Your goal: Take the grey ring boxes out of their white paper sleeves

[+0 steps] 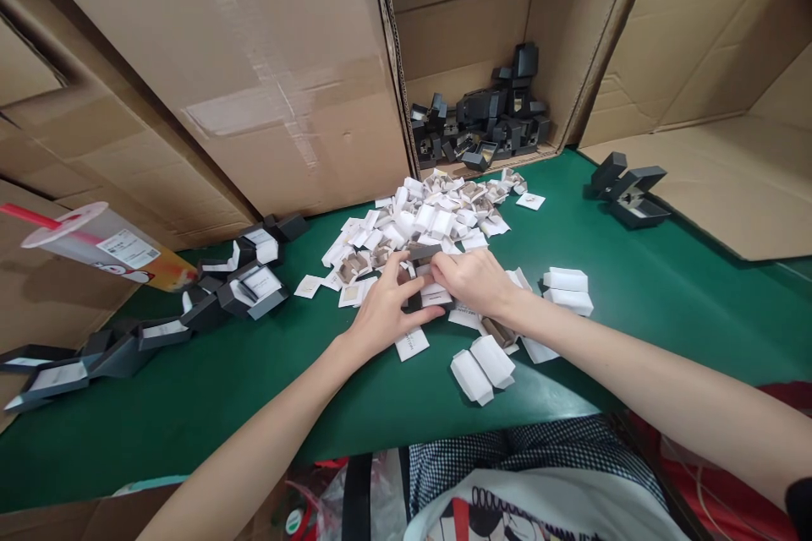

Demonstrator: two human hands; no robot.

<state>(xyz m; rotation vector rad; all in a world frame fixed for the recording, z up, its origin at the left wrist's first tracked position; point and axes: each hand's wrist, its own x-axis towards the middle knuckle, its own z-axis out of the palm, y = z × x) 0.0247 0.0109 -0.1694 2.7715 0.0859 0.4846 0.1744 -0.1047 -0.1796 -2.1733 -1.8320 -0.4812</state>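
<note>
Near the middle of the green table, my left hand [390, 304] holds a small dark box [424, 252] with its lid up, thumb and fingers around its sides. White printed card shows inside the box. My right hand [473, 279] is closed at the box's right side, its fingertips pinched at the opening; what they grip is hidden. Just behind the hands lies a heap of white folded card inserts [437, 215]. A printed white card [412, 343] lies in front of my left hand, and folded white inserts [482, 368] lie below my right forearm.
Open dark boxes with white inserts [254, 287] line the left side, by a tilted drink cup [114, 245]. A cardboard compartment [469, 25] at the back holds a pile of dark boxes [488, 114]. Two dark boxes [634, 194] stand open at the right.
</note>
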